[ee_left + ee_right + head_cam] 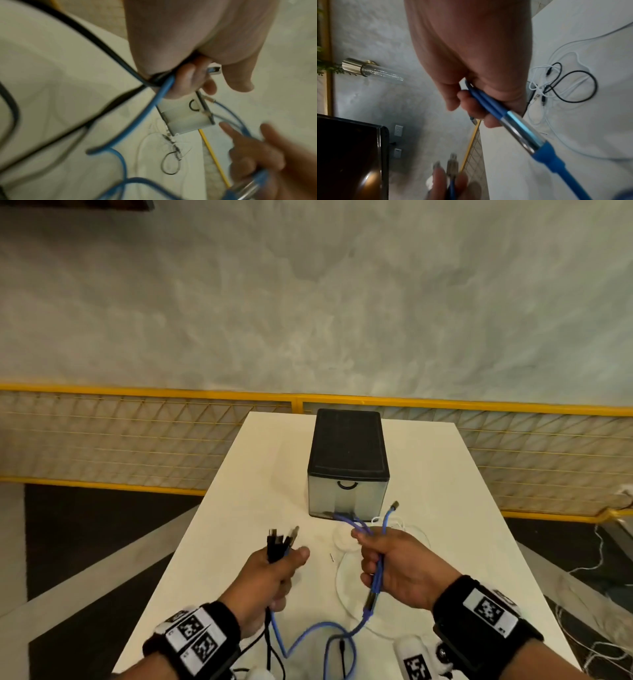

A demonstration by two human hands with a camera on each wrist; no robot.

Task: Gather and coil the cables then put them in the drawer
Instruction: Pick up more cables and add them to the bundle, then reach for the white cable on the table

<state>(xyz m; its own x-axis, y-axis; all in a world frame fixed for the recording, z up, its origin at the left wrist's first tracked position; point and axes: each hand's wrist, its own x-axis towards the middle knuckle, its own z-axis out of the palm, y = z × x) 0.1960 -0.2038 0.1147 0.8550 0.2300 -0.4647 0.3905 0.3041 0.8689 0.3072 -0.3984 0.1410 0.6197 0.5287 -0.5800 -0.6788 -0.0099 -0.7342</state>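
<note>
Head view: two hands raised over a white table (239, 474), both full of cable. Left hand (270, 573) clenched on a bundle of black cable ends (279, 542) together with one end of the blue cable (315, 631), plugs sticking up past the thumb. Right hand (394, 566) wrapped around the blue cable's split end, just above its silver sleeve (371, 599), thin blue tails poking forward toward the drawer unit. Between the wrists, a slack blue loop sagging to the tabletop.

Gathering stage, by the look of it, with coiling barely begun: ends collected, lengths still trailing. Next move likely calls for drawing the slack up in even loops, one hand feeding and the other holding the coil, without snagging the loose cords underneath.

Still on the table: a white cable (556, 70) tangled with a thin black cable (583, 86), lying just in front of the drawer (347, 498), apart from both hands. Drawer closed, black ring pull facing forward, under a black-topped box.

Beyond the far table edge, a yellow-framed mesh barrier (137, 436) and a mottled grey wall (308, 302). Dark flooring to either side. More thin cords on the floor at far right. Right wrist view: a wall lamp (373, 70), wall sockets and a dark screen.
</note>
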